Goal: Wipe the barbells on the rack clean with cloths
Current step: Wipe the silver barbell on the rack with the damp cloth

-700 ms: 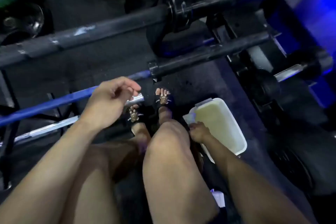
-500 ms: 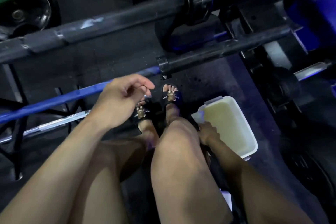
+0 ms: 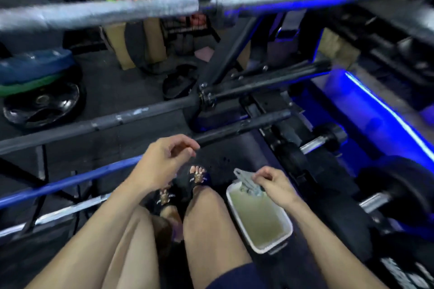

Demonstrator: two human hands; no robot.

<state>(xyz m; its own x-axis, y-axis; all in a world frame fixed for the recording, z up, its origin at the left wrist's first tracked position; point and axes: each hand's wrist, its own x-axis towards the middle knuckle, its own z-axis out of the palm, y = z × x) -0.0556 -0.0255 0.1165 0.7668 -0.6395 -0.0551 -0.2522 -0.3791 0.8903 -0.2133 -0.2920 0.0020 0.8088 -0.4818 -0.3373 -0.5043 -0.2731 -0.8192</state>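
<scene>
Grey wet cloth point(image 3: 246, 184) hangs from the person's right hand point(image 3: 273, 185), whose fingers and thumb pinch it just over the far end of the white tub point(image 3: 277, 245). The tub holds cloudy greenish water and stands on the dark floor beside the right knee. The left hand point(image 3: 164, 162) floats in the air with fingers loosely curled and a little apart, holding nothing, just in front of the black bar point(image 3: 242, 125). Below it runs a blue bar point(image 3: 70, 182), and under that a silver bar point(image 3: 70, 210); a longer dark bar point(image 3: 105, 124) lies higher, and a thick grey bar point(image 3: 105, 10), blurred, crosses the top. These bars rest across the rack; no cloth touches any of them yet.

I think the risk is water. The cloth looks soaked, so if it is not squeezed, drops may fall on the sandals point(image 3: 198, 179) and the floor and make it slippery. Also the tub stands close to the knee, and a careless move could tip it.
</scene>
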